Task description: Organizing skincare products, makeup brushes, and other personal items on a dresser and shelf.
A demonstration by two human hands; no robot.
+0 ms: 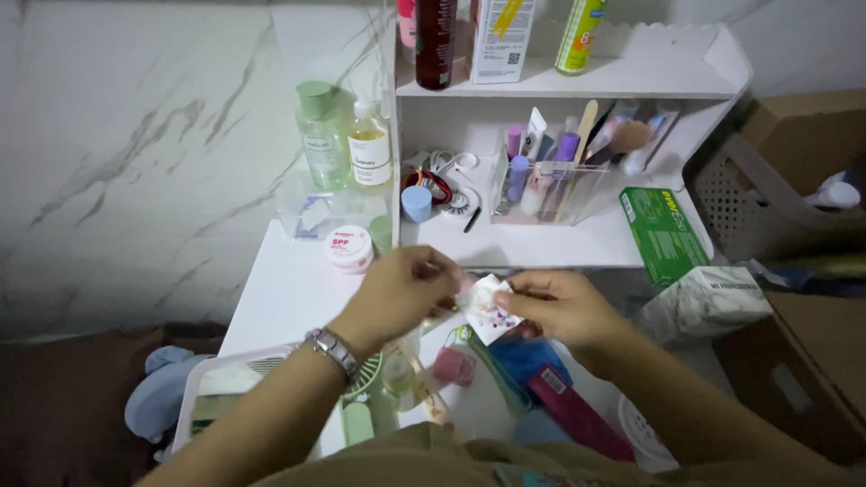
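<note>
My left hand point(401, 290) and my right hand point(559, 305) meet over a white table point(280, 298). Together they pinch a small white packet point(487, 308) with coloured dots, held between the fingertips of both hands. A metal watch point(332, 348) sits on my left wrist. Below the hands lie a small pink pouch point(454, 365), a blue item point(528, 359) and a long magenta box point(577, 415).
A white shelf unit point(631, 77) holds bottles on top; below it are a clear organiser point(550, 185) of cosmetics and a green box point(663, 233). Green and clear bottles point(343, 135) and a round jar point(349, 247) stand left. A basket and cardboard boxes point(794, 162) are right.
</note>
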